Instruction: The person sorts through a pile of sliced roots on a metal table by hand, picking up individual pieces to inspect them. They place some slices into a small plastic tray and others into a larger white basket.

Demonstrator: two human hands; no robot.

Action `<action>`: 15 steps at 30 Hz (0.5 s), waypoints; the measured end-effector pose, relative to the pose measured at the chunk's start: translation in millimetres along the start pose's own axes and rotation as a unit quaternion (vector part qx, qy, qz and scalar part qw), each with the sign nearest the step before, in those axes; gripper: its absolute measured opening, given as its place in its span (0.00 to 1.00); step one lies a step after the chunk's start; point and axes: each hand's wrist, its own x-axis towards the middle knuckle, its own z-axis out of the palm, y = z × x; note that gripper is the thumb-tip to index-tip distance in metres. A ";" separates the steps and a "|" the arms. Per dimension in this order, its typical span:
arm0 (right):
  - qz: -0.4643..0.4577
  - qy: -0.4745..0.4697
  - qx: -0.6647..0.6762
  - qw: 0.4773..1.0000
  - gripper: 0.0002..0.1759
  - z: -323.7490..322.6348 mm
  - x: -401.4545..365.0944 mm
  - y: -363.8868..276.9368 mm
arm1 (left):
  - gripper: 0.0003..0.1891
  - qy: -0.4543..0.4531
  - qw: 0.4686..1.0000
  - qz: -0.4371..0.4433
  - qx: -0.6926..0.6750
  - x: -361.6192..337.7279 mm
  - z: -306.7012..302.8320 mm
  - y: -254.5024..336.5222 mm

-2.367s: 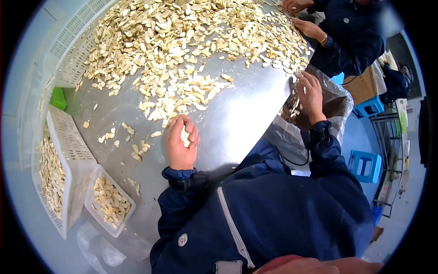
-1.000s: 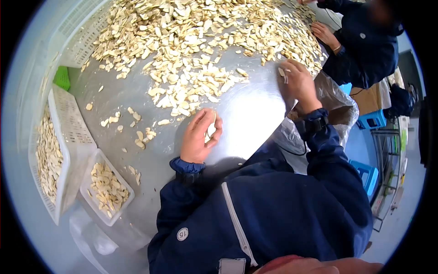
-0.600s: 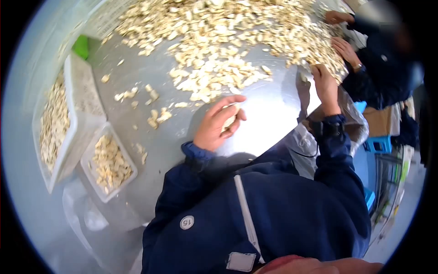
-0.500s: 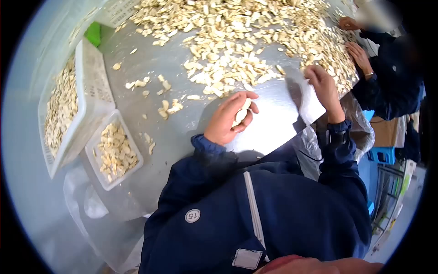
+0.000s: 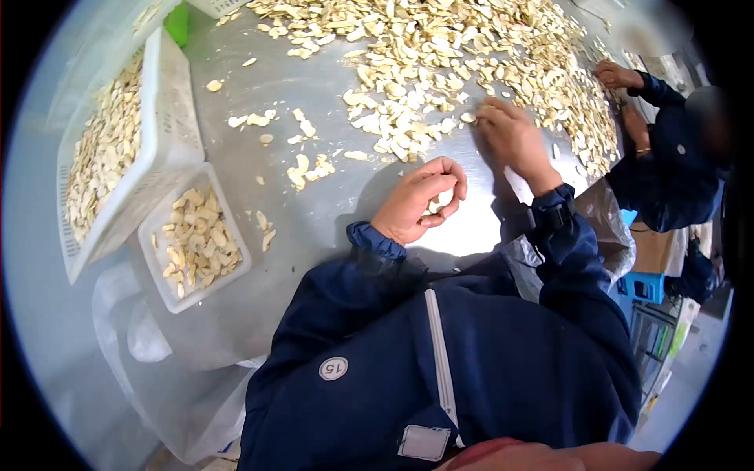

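My left hand (image 5: 420, 202) is curled closed above the steel table, its fingers wrapped round a few pale slices (image 5: 437, 202), mostly hidden by the palm. To its right, my right hand (image 5: 514, 143) reaches over the near edge of a heap of pale, dried-looking slices (image 5: 440, 63). Its fingers stretch forward and down, slightly blurred, beside a single slice (image 5: 469, 117). Nothing shows in that hand, though the fingertips are partly hidden.
At left, a white basket (image 5: 174, 98) of slices stands tilted beside a small white tray (image 5: 243, 255) with more slices. Loose slices (image 5: 310, 170) dot the steel table (image 5: 306, 228). Across at right, a co-worker's hands (image 5: 619, 76) touch the heap. A clear plastic bag (image 5: 609, 220) hangs at the table edge.
My right hand has moved left and forward to the heap's edge, its fingers extending from a closed shape. My left hand stays closed on its slices. The view has shifted slightly.
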 end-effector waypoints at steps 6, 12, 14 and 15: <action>0.071 0.084 -0.017 0.994 0.14 -19.0 -43.5 13.0 | 0.05 0.012 1.000 -0.011 0.026 -1.2 7.1 -0.2; -0.131 -0.041 0.005 0.991 0.31 18.2 -21.1 -51.0 | 0.08 -0.008 0.996 -0.029 0.082 -4.1 10.6 -0.8; -0.160 -0.043 -0.006 0.986 0.30 27.9 -14.4 -62.5 | 0.12 -0.034 0.995 -0.030 0.094 -4.9 10.5 -1.2; -0.147 -0.039 -0.006 0.988 0.29 27.3 -16.0 -59.5 | 0.13 -0.038 0.994 -0.033 0.098 -5.5 11.2 -0.4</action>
